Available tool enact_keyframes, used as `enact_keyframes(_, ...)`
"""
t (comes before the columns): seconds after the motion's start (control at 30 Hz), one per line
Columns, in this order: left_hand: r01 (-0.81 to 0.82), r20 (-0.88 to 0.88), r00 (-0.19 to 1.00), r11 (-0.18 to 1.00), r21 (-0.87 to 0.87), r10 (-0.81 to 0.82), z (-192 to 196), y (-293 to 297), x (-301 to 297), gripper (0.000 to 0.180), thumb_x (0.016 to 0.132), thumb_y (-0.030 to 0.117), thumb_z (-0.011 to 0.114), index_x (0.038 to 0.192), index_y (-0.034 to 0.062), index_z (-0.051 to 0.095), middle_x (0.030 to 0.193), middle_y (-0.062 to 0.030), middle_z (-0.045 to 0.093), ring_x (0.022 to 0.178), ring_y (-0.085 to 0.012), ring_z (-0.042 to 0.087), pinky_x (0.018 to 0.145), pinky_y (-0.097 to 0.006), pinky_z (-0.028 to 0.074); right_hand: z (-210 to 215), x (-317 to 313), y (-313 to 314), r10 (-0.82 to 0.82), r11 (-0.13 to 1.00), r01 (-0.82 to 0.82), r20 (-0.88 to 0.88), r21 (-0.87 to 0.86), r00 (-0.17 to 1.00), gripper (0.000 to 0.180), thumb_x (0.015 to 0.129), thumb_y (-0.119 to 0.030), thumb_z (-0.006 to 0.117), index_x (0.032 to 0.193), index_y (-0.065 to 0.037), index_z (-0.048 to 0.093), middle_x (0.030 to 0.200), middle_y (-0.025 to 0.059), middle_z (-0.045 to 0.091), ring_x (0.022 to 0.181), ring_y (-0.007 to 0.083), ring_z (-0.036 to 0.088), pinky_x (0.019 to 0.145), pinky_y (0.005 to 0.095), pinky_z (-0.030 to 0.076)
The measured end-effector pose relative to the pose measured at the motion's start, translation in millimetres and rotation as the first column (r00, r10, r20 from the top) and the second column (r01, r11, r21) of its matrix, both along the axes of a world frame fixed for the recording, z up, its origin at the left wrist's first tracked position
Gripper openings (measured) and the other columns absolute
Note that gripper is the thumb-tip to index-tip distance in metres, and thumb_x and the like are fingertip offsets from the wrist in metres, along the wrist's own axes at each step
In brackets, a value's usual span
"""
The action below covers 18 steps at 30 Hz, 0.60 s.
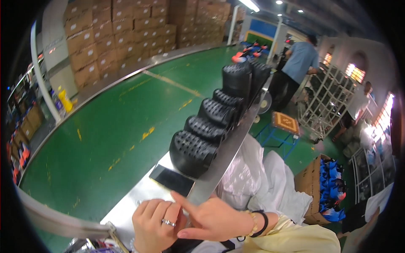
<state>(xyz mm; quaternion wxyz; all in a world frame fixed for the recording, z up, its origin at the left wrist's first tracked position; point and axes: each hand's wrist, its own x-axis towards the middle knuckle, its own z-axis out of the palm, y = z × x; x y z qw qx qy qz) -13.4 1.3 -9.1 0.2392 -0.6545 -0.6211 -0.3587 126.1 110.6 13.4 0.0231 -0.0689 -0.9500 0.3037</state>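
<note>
My left hand [152,225], with a ring on one finger, is closed, its fingers curled inward; whatever it may hold is hidden. Against it rests my right hand [217,217], index finger stretched out and thumb apart, with nothing visible in its grasp. Just beyond both hands, a dark-screened phone [172,180] lies flat on the narrow metal table [137,197]. Behind the phone stand black clogs [192,149] with holes in their uppers, in a row leading away along the table. Farther back, some are stacked higher.
White plastic sacks [276,181] lie right of the table, beside a carton [310,185] of blue items. Past them are a stool [285,123], a wheeled rack [329,105] and a person in a blue shirt [300,59]. Stacked cartons [122,36] line the far left beyond the green floor.
</note>
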Motion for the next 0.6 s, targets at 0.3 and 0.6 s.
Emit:
enact_keyframes(0.3,0.072,0.124,0.991,0.985,-0.155,-0.053,28,-2,20,0.016,0.069,0.005,0.062,0.084,0.0029,0.057,0.071,-0.011,0.053,0.067,-0.0303,0.055,0.059,-0.039,0.044,6,7,-1,-0.022,0.999,0.023,-0.04,0.039,0.999,0.082,0.093,-0.058,0.041,0.14,0.008,0.029,0.044,0.0108,0.045,0.036,0.0266,0.045,0.038,0.0361,0.036)
enact_keyframes(0.6,0.058,0.086,0.994,0.998,0.038,-0.061,21,4,11,0.015,0.063,0.004,0.065,0.076,0.0046,0.056,0.069,-0.0092,0.054,0.063,-0.0295,0.055,0.055,-0.038,0.044,4,9,-1,-0.008,0.999,0.003,-0.133,-0.041,0.991,0.08,0.093,-0.055,0.044,0.144,0.004,0.025,0.05,0.0105,0.053,0.041,0.0281,0.051,0.043,0.0371,0.041)
